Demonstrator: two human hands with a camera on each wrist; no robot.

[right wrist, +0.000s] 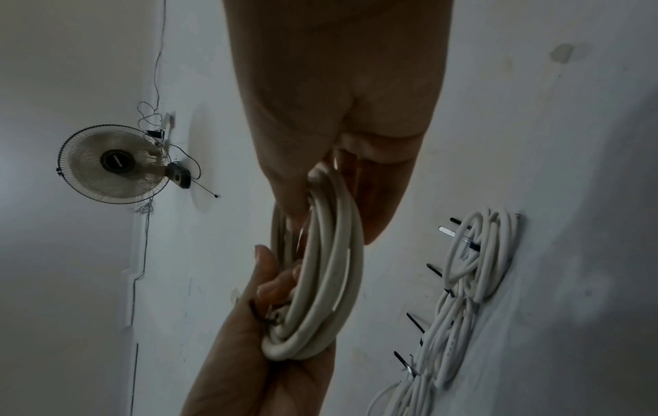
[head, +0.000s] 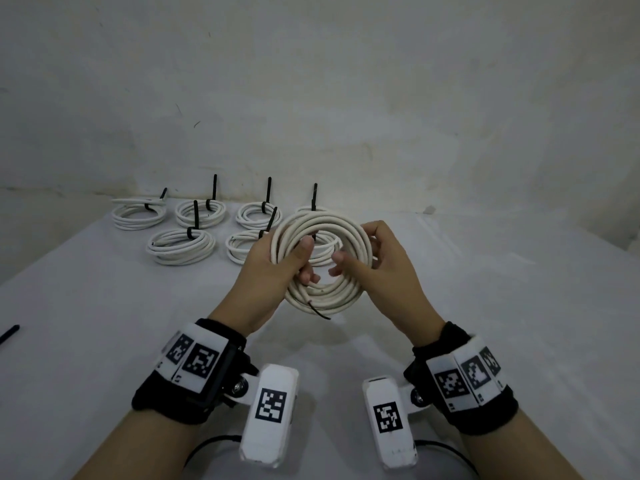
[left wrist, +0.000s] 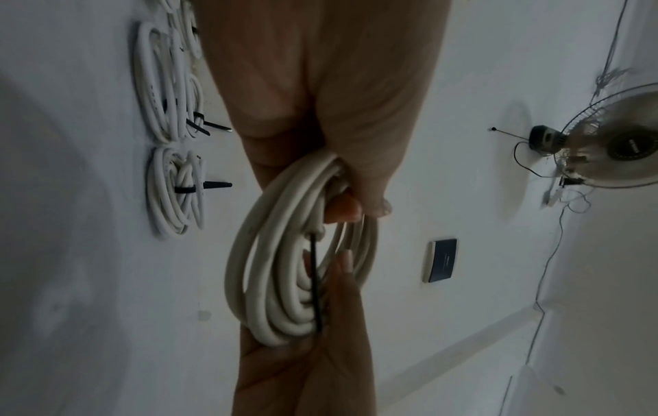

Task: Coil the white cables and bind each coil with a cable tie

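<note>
Both hands hold one coil of white cable (head: 322,258) upright above the table. My left hand (head: 306,261) grips the coil's left side, thumb over the front of the loops (left wrist: 270,281) and fingers curled through the middle. My right hand (head: 351,245) holds the right side, thumb inside the ring and fingers wrapped over the outer loops (right wrist: 320,281). A thin black strand (head: 320,312) sticks out of the cable's end at the bottom of the coil; it crosses the loops in the left wrist view. No tie shows around this coil.
Several white coils (head: 180,247) bound with black cable ties (head: 195,216) lie in two rows at the back of the white table (head: 104,306), close to the wall. One loose black tie (head: 10,336) lies at the far left edge. A wall fan (left wrist: 619,152) hangs off to the side.
</note>
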